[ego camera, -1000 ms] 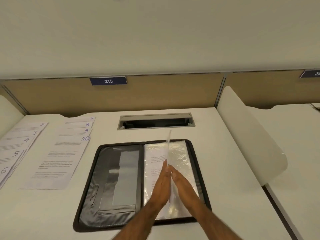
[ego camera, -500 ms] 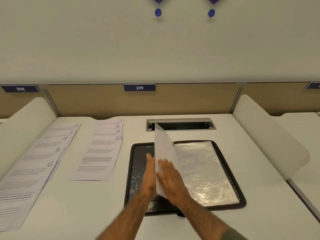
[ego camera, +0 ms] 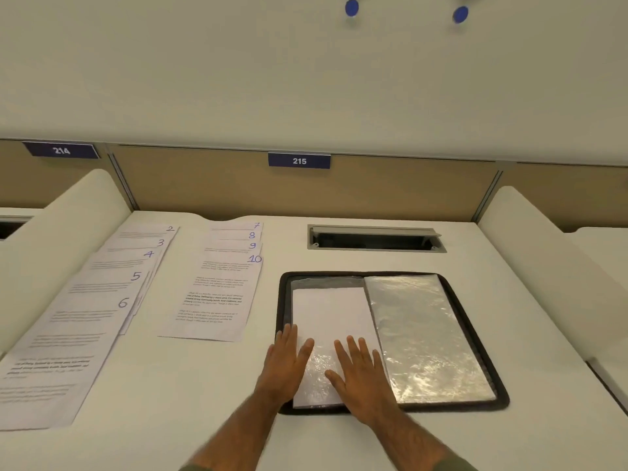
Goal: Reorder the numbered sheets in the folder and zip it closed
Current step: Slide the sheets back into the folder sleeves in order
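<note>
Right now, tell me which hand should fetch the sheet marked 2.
Probably left. The left hand rests at the left edge of the folder, toward the sheet marked 2; the right hand would have to cross over.

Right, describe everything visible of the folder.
The folder is black, lying open and flat on the white desk, right of the numbered sheets. Its right half holds glossy clear sleeves; its left half shows a sleeve with a white sheet. Left hand and right hand rest flat on its left side.

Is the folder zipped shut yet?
No, the folder lies open flat on the desk, with the left hand and right hand pressed flat on its left page.
</note>
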### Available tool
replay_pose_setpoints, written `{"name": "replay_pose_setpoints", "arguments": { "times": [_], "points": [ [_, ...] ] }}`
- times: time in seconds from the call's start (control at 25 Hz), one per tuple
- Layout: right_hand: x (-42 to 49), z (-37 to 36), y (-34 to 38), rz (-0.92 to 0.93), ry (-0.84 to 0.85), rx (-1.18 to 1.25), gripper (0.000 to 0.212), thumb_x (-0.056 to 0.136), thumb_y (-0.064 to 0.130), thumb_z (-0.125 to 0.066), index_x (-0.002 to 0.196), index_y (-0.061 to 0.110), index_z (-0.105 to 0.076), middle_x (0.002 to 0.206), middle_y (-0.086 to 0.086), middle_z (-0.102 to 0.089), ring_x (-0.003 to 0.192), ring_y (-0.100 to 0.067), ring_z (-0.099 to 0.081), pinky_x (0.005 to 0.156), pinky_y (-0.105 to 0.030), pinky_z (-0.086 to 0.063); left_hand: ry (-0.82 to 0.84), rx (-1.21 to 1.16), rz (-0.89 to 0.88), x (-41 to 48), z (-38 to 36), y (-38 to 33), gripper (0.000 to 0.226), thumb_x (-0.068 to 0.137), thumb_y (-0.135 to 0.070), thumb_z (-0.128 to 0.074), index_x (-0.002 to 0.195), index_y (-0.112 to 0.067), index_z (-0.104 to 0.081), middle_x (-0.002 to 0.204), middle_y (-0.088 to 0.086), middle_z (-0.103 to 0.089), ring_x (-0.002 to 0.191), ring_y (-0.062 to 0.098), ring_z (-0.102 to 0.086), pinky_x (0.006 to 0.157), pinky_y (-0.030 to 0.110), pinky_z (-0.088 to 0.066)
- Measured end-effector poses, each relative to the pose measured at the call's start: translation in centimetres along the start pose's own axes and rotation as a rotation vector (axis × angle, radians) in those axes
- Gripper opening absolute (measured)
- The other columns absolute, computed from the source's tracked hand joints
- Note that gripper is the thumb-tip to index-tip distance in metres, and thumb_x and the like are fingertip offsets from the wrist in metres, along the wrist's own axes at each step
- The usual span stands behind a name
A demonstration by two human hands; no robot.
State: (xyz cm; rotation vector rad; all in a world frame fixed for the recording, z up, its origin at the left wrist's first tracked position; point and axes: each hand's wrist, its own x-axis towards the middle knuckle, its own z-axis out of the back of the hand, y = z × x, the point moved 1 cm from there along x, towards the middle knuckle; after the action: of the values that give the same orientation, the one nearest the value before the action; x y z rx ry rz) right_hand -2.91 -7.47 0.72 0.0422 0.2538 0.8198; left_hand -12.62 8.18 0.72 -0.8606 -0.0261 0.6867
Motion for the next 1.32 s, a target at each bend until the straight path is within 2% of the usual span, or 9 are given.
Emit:
{"name": "replay_pose_setpoints", "arguments": {
  "times": [0.12,0.24,0.44,0.56,0.6,0.68,0.84,0.92,1.32],
  "points": [
    [1.6,-1.2,-0.4,-0.018,0.104,-0.015,0.07,0.1,0.07,-0.018,0.152,0.028,-0.039,0.159,-0.008,-0.034,0.142,-0.033,-0.043,0.119,-0.044,-0.006,-0.048,0.349,-0.071,1.0,0.5,1.7,0.081,0.096,-0.072,-0.007,0.159,-0.027,0.015,0.163,-0.009,0.027,0.15,0.012,0.026,0.119,0.035,0.018],
    [4.7,-4.0,-0.8,0.012,0.102,0.011,0.071,0.098,0.07,-0.017,0.145,0.025,-0.045,0.149,-0.012,-0.052,0.133,-0.037,-0.053,0.116,-0.045,-0.005,-0.063,0.487,-0.062,1.5,2.4,2.8,0.083,0.093,-0.076,-0.001,0.158,-0.028,0.02,0.159,-0.01,0.035,0.147,0.014,0.032,0.118,0.036,0.022],
    [8.0,-2.4,3.7,0.103,0.111,-0.049,0.08,0.096,0.074,-0.009,0.153,0.024,-0.032,0.16,-0.012,-0.036,0.142,-0.039,-0.041,0.118,-0.042,0.005,-0.138,0.576,0.046,1.7,8.1,6.4,0.095,0.078,-0.082,0.018,0.156,-0.028,0.024,0.158,-0.008,0.038,0.147,0.018,0.033,0.122,0.043,0.019],
    [10.3,-0.9,7.7,0.168,0.05,-0.09,0.101,0.072,0.081,0.026,0.159,0.03,0.013,0.165,-0.002,0.021,0.154,-0.03,0.015,0.104,-0.04,0.038,-0.193,0.567,0.088,2.1,12.5,9.4,0.104,0.072,-0.085,0.028,0.157,-0.025,0.024,0.159,-0.008,0.037,0.148,0.018,0.032,0.124,0.043,0.015],
    [11.5,-0.8,9.6,0.19,0.04,-0.084,0.103,0.067,0.08,0.029,0.157,0.031,0.017,0.163,-0.001,0.028,0.152,-0.028,0.023,0.101,-0.04,0.041,-0.223,0.553,0.102,2.3,14.4,11.1,0.105,0.071,-0.084,0.03,0.157,-0.024,0.023,0.159,-0.008,0.036,0.148,0.017,0.032,0.124,0.043,0.014],
    [13.1,-0.5,12.6,0.227,-0.012,-0.076,0.102,0.07,0.08,0.028,0.158,0.031,0.014,0.165,-0.001,0.025,0.153,-0.026,0.022,0.107,-0.041,0.036,-0.254,0.547,0.102,2.8,17.4,13.4,0.103,0.073,-0.084,0.029,0.157,-0.024,0.022,0.16,-0.007,0.035,0.148,0.016,0.032,0.124,0.042,0.014],
    [17.1,-1.0,22.0,0.24,0.056,-0.059,0.081,0.099,0.072,-0.01,0.158,0.02,-0.028,0.164,-0.01,-0.028,0.15,-0.034,-0.028,0.119,-0.044,-0.001,-0.285,0.574,0.121,4.5,25.3,21.2,0.095,0.082,-0.078,0.02,0.159,-0.022,0.017,0.163,-0.003,0.03,0.149,0.017,0.031,0.124,0.04,0.016],
    [18.7,-1.9,26.7,0.227,0.023,-0.048,0.074,0.102,0.066,-0.017,0.156,0.019,-0.032,0.16,-0.011,-0.037,0.149,-0.033,-0.031,0.119,-0.044,-0.006,-0.27,0.573,0.108,5.5,28.9,25.2,0.096,0.082,-0.078,0.02,0.159,-0.021,0.014,0.164,-0.003,0.028,0.15,0.017,0.029,0.124,0.041,0.015],
    [25.0,-2.0,42.8,0.172,-0.048,-0.105,0.083,0.098,0.07,0.002,0.16,0.021,-0.02,0.166,-0.009,-0.019,0.154,-0.031,-0.018,0.121,-0.048,-0.005,-0.203,0.586,0.049,12.0,40.1,36.7,0.104,0.075,-0.08,0.03,0.159,-0.02,0.017,0.164,0.0,0.029,0.149,0.018,0.031,0.122,0.041,0.018]
  ]
}}
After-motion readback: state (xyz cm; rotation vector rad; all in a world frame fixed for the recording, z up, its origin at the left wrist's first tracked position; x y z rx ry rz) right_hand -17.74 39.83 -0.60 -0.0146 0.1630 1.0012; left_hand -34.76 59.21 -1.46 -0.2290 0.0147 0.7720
